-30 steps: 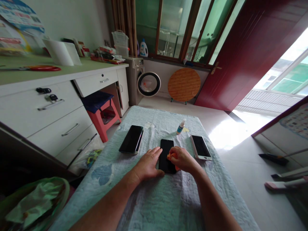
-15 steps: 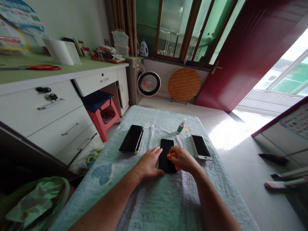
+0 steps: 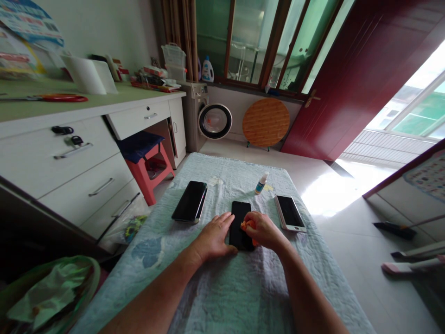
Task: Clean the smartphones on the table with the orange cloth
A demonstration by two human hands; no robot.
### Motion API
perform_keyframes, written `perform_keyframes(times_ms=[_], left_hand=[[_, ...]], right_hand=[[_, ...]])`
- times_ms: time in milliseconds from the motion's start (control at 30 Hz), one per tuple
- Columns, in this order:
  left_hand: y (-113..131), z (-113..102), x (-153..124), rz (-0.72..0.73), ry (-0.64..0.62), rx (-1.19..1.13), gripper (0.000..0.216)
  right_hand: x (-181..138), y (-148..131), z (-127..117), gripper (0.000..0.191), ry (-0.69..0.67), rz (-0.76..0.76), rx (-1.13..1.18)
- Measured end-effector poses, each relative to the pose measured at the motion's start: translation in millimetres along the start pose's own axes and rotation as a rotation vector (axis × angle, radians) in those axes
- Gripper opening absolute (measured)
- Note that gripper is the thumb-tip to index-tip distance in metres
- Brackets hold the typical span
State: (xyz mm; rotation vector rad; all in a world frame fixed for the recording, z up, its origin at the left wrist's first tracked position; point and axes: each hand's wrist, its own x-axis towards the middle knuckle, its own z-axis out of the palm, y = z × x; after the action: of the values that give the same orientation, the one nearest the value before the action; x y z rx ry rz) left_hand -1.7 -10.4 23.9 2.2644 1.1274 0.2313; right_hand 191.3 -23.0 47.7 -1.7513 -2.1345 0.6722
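A black phone [image 3: 239, 215] lies face up in the middle of a table covered by a pale green quilted cloth [image 3: 229, 287]. My left hand [image 3: 213, 236] rests flat against the phone's left edge, fingers stretched out. My right hand [image 3: 262, 229] is closed on a small orange cloth [image 3: 246, 225] and presses it onto the phone's screen. A second black phone [image 3: 190, 200] lies to the left. A white phone [image 3: 290, 212] with a dark screen lies to the right. A small spray bottle [image 3: 261, 183] stands behind them.
White desk with drawers [image 3: 79, 157] along the left, a red stool [image 3: 149, 171] under it. A bag of rubbish [image 3: 45, 292] sits at lower left. A washing machine [image 3: 208, 118], round wooden tabletop [image 3: 266, 121] and dark red door [image 3: 361, 69] stand beyond. A broom [image 3: 396, 229] lies on the floor at right.
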Motion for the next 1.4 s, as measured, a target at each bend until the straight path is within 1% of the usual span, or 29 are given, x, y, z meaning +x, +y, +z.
perform_keyframes(times_ms=[467,1200,1400], left_hand=[[-1.6,1.7,0.8,0.003,0.002,0.011,0.092],[-0.2,0.2,-0.1,0.012,0.006,0.034,0.091],[0.8,-0.8,0.1,0.007,-0.001,0.046,0.092]], right_hand=[[1.1,5.3,4.6,0.01,0.023,-0.017,0.006],[2.9,3.2,7.3,0.01,0.033,0.006,0.018],[4.1,9.6,12.5,0.011,0.07,-0.013,0.036]])
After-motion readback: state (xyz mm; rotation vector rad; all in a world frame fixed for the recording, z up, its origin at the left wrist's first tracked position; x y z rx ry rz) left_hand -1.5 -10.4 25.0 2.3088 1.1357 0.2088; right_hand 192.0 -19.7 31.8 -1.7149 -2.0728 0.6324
